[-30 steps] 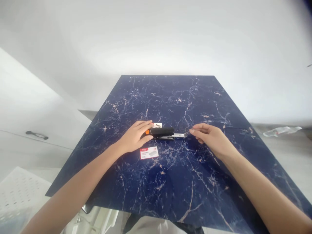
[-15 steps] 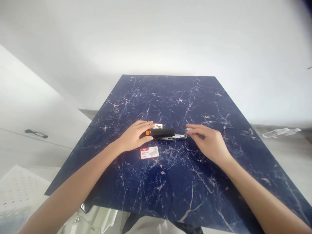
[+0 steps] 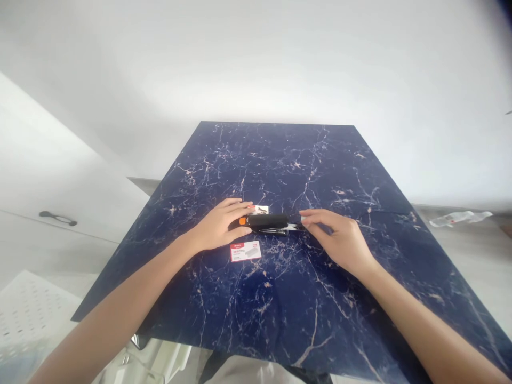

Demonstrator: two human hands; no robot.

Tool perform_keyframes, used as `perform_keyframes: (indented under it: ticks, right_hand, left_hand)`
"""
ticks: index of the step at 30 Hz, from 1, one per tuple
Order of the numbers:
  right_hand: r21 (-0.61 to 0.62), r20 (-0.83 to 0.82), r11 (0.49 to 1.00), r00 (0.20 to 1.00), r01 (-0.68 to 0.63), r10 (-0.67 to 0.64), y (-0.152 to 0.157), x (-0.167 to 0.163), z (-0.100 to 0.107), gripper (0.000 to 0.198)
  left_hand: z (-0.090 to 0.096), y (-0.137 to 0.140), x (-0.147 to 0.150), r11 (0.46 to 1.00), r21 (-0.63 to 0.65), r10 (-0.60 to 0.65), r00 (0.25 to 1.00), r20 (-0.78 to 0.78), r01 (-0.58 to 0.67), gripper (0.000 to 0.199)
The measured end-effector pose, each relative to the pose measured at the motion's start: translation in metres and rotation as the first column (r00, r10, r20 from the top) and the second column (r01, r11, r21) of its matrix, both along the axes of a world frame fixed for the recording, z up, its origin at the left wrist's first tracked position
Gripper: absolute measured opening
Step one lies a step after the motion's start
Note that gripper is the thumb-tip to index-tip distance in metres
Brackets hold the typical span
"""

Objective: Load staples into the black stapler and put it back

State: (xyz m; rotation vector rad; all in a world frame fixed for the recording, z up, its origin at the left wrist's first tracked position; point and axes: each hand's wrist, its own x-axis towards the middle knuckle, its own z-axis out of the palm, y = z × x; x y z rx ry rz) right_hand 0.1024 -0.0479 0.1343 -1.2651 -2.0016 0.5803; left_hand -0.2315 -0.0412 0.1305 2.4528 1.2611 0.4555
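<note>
A black stapler [image 3: 267, 221] with an orange end lies sideways on the blue marbled table. Its metal staple tray [image 3: 294, 227] sticks out to the right. My left hand [image 3: 220, 226] is closed around the stapler's orange end, the thumb on the near side and the fingers on the far side. At the tray's tip, my right hand [image 3: 334, 226] pinches a small pale silvery piece that looks like a strip of staples [image 3: 303, 216]; the fingertips partly hide it and the tray's end. In front of the stapler lies a red and white staple box [image 3: 245, 251].
Behind the stapler is a small white and red packet or box [image 3: 261, 209], partly covered. The table [image 3: 272, 165] reaches back to a white wall. A clear plastic bottle [image 3: 460, 218] lies beyond its right edge, and a perforated white surface [image 3: 32, 309] stands at lower left.
My right hand has moved slightly left, its fingertips now over the tray's end, so less of the tray shows. My left hand stays on the stapler.
</note>
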Motion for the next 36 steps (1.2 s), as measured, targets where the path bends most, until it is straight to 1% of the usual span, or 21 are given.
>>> perform_keyframes:
  ticks: [2, 4, 8, 12, 17, 19, 24, 32, 36]
  right_hand:
    - [-0.001, -0.021, 0.999, 0.999, -0.048, 0.048, -0.005, -0.005, 0.001, 0.016]
    - [-0.034, -0.019, 0.996, 0.997, -0.078, 0.077, -0.009, -0.009, 0.0, 0.017]
    - [-0.109, -0.016, 0.993, 0.999, -0.043, 0.041, -0.01, -0.011, -0.002, 0.025]
    - [-0.155, -0.023, 0.987, 0.999, -0.034, 0.03, -0.005, -0.008, -0.002, 0.027]
    - [-0.163, -0.033, 0.985, 0.999, -0.048, 0.043, -0.003, -0.008, -0.007, 0.032]
    - [-0.171, -0.05, 0.984, 0.998, -0.052, 0.044, -0.003, -0.009, -0.01, 0.031]
    - [-0.237, -0.123, 0.97, 0.992, -0.058, 0.029, -0.001, -0.009, -0.015, 0.027]
    - [-0.215, -0.091, 0.975, 0.995, -0.053, 0.034, 0.0, -0.009, -0.016, 0.024]
    - [-0.187, -0.026, 0.981, 0.999, -0.049, 0.044, -0.001, -0.011, -0.014, 0.024]
  left_hand:
    - [0.0, 0.0, 0.0, 1.0, 0.001, 0.004, 1.0, 0.004, -0.004, 0.054]
    - [0.0, 0.0, 0.0, 1.0, 0.005, 0.006, 1.0, 0.003, -0.006, 0.054]
    - [0.0, 0.001, 0.001, 1.0, 0.016, -0.003, 1.0, 0.01, 0.002, 0.054]
    - [0.0, 0.002, 0.002, 1.0, 0.028, 0.001, 1.0, 0.01, -0.001, 0.054]
    - [0.001, 0.002, 0.003, 1.0, 0.023, 0.005, 1.0, 0.004, -0.005, 0.054]
    - [0.001, 0.002, 0.003, 1.0, 0.023, 0.008, 1.0, 0.001, -0.008, 0.054]
    - [0.0, 0.002, 0.003, 1.0, 0.031, 0.002, 1.0, 0.022, -0.003, 0.055]
    - [0.0, 0.002, 0.002, 1.0, 0.016, 0.007, 1.0, 0.014, -0.007, 0.054]
    - [0.0, 0.002, 0.003, 1.0, 0.024, 0.005, 1.0, 0.027, -0.005, 0.054]
